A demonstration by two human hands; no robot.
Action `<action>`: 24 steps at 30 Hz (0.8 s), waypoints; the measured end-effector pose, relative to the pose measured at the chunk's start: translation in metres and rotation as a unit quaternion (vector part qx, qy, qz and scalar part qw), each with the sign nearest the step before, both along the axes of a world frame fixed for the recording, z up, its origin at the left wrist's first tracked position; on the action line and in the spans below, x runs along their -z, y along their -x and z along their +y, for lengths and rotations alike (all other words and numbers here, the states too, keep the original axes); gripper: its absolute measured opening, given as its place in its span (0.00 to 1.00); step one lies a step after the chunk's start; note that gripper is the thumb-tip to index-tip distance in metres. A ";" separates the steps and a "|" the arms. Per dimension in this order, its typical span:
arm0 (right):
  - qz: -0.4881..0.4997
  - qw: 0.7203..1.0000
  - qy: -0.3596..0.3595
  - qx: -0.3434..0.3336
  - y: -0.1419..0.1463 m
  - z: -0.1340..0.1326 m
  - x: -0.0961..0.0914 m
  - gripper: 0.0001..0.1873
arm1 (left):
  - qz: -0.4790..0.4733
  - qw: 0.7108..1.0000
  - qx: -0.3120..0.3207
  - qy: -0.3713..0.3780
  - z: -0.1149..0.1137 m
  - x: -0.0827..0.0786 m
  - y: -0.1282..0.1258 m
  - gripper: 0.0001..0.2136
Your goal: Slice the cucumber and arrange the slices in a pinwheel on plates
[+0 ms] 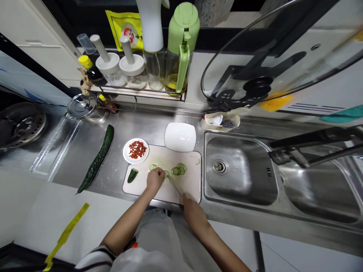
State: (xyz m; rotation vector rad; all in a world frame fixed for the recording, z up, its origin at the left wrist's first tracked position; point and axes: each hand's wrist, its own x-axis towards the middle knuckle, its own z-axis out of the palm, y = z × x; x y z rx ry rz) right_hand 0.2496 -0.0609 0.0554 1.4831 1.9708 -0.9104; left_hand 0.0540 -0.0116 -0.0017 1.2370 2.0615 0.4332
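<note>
My left hand [155, 181] is over the white cutting board [144, 190], its fingers pinched together; what they hold, if anything, is hidden. Beside its fingertips lie a cucumber slice [153, 167] and another slice on the right. My right hand [194, 212] is closed round the handle of a kitchen knife [176, 186], the blade pointing up and left across the board toward the left fingers. A small pile of cucumber slices [179, 170] rests right of the blade. A cut cucumber end piece [132, 175] lies at the board's left side.
A round plate of chopped red pieces [137, 149] touches the board's upper left. Behind the board stands a white dish [180, 136]. A whole cucumber [98, 160] lies left, a lidded pot [86, 108] behind it. The sink [241, 170] is right, a condiment rack [141, 93] above.
</note>
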 end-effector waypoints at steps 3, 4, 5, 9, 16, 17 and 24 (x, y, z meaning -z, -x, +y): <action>0.007 1.000 0.014 0.014 -0.007 -0.002 0.000 0.29 | 0.007 1.000 0.000 -0.015 0.001 -0.003 0.006 0.09; 0.008 1.000 0.018 0.019 -0.009 -0.003 -0.001 0.29 | 0.010 1.000 -0.003 -0.018 0.002 -0.005 0.010 0.09; 0.009 0.999 0.022 0.022 -0.011 -0.004 -0.001 0.29 | 0.013 1.000 -0.009 -0.020 0.003 -0.006 0.014 0.09; -0.001 0.999 0.032 0.026 -0.017 -0.008 -0.001 0.30 | 0.035 0.999 -0.034 -0.017 0.006 -0.011 0.032 0.10; -0.010 0.999 0.029 0.019 -0.016 -0.009 -0.004 0.31 | 0.077 0.995 -0.058 -0.026 0.009 -0.006 0.056 0.10; -0.010 0.999 0.027 0.019 -0.016 -0.009 -0.003 0.30 | 0.083 0.994 -0.059 -0.030 0.009 -0.004 0.057 0.09; -0.010 0.999 0.030 0.029 -0.016 -0.009 -0.002 0.31 | 0.096 0.993 -0.043 -0.053 0.007 0.002 0.061 0.08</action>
